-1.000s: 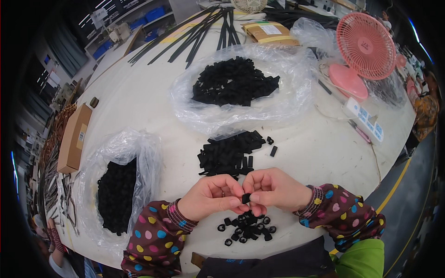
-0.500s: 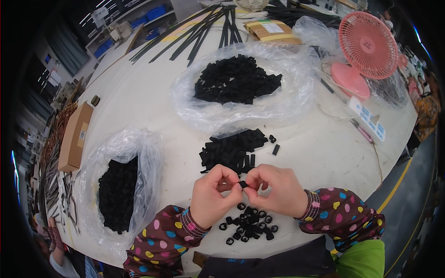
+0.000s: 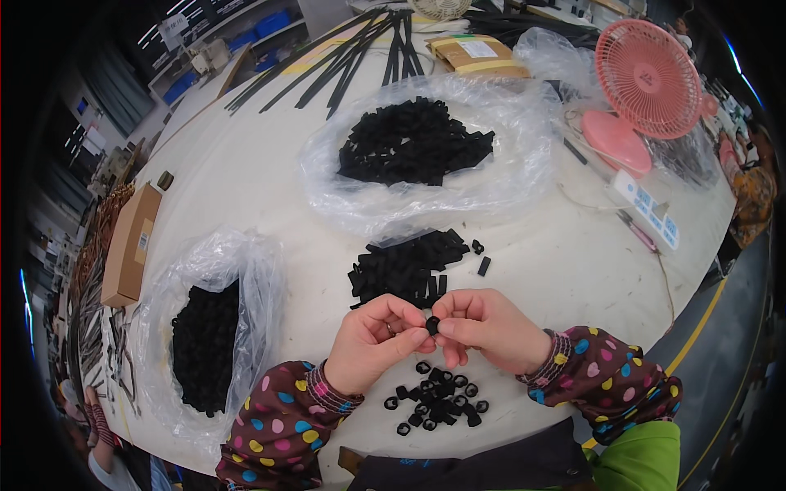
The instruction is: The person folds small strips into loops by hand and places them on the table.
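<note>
Two hands (image 3: 370, 342) pinch black piece (image 3: 433, 326); open tabletop (image 3: 573, 274) toward right table edge (image 3: 686, 286).

Against a second ago, the left hand (image 3: 372, 345) and right hand (image 3: 490, 334) sit farther toward 12 o'clock, baring a black ring (image 3: 423, 367) at the 11 o'clock edge of the ring pile (image 3: 442, 401). Since half a second ago, the right thumb (image 3: 460, 330) swings from about 10 toward 9 o'clock, and the black piece (image 3: 432, 326) in their grip looks rounder.

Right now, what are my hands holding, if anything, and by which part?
A small, rounded black piece: your bare left hand holds its left side, your bare right hand its right.
</note>
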A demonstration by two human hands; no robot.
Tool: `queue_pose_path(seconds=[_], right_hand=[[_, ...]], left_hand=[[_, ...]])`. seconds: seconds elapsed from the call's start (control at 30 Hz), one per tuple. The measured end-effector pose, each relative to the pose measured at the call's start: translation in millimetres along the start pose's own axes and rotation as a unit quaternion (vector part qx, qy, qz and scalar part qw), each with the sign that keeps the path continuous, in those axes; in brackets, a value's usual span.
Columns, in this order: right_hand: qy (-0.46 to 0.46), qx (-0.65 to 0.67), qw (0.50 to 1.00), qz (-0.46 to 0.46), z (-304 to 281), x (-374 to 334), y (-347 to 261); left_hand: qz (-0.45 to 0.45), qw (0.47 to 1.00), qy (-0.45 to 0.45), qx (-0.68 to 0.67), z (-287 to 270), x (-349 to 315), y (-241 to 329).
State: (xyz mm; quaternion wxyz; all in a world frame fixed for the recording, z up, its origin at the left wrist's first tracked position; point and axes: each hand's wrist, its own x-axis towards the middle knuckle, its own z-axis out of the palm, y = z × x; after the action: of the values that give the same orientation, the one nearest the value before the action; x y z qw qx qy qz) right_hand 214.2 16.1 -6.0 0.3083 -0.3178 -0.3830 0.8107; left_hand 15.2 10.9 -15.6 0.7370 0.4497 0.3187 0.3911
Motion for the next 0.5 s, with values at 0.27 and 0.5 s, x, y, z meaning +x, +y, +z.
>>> queue_pose_path(seconds=[0.27, 0.5], right_hand=[[0.054, -0.051, 0.997, -0.024, 6.7, 0.3, 1.5], [0.146, -0.286, 0.930, -0.179, 16.2, -3.8, 10.7]], left_hand=[[0.021, 0.999, 0.014, 0.029, 3.2, 0.3, -1.1], [0.047, 0.989, 0.059, 0.128, 6.5, -1.0, -0.9]])
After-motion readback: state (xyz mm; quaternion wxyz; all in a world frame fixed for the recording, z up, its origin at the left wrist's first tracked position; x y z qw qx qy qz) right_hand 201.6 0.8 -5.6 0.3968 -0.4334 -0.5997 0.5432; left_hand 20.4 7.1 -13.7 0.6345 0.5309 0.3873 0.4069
